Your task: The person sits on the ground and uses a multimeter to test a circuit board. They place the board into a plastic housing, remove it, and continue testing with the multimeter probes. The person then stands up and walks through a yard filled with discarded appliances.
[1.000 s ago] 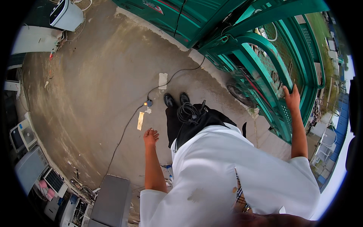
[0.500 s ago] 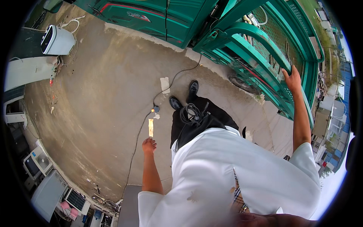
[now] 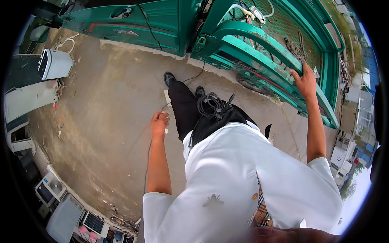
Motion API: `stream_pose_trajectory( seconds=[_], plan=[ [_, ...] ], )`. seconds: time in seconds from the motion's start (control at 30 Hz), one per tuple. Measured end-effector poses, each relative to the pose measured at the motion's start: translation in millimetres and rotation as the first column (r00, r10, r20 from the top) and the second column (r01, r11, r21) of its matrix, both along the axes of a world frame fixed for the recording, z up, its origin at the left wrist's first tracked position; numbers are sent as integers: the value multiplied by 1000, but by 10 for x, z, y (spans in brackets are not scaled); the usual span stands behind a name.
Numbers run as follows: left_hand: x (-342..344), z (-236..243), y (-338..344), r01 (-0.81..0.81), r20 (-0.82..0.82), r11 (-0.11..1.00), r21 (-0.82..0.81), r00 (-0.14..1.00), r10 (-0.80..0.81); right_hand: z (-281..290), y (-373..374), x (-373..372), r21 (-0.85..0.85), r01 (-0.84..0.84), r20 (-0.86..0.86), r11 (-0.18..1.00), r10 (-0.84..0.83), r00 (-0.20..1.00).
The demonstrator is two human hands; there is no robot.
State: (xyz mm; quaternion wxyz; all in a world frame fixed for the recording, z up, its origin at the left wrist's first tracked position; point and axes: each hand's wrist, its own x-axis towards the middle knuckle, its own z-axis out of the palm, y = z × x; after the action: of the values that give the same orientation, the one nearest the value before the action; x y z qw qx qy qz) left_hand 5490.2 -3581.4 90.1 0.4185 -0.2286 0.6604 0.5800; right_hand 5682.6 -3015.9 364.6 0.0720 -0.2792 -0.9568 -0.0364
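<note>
My right hand [image 3: 305, 81] is closed over the top rail [image 3: 283, 56] along the side of a green cargo vehicle's bed. Low at my left side hangs my left hand [image 3: 160, 122], its fingers loosely curled, with nothing visible in them. A coil of dark cable [image 3: 210, 106] hangs at my waist over my black trousers. Inside the cargo bed [image 3: 279, 24] lie a white device with a hose [image 3: 257, 14], loose tools and a heap of rope or chain [image 3: 298, 48].
The vehicle's green cab door [image 3: 137, 28] stands ahead. A dark cord [image 3: 194, 77] runs across the concrete floor [image 3: 101, 109] past my feet. At the left edge stand a grey-white bin-like container [image 3: 56, 64] and several old appliances [image 3: 50, 187].
I have stepped forward, one foot now ahead by the cab. My left hand has swung forward. My right hand stays on the rail, and the yellow strip on the floor is out of sight.
</note>
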Motion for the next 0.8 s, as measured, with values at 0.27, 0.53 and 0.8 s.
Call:
stream_pose_trajectory(
  seconds=[0.27,0.53,0.8],
  plan=[
    [373,-797,724,94,-255,985,-146,958,-129,-23,37,-9,16,14,-39,1000,-13,999],
    [133,-761,817,80,-19,994,-79,996,-82,-30,21,-1,19,26,-10,999,-26,1000],
    [116,-655,655,-26,63,995,-100,997,32,31,8,2,-7,9,13,1000,-9,1000]
  ],
)
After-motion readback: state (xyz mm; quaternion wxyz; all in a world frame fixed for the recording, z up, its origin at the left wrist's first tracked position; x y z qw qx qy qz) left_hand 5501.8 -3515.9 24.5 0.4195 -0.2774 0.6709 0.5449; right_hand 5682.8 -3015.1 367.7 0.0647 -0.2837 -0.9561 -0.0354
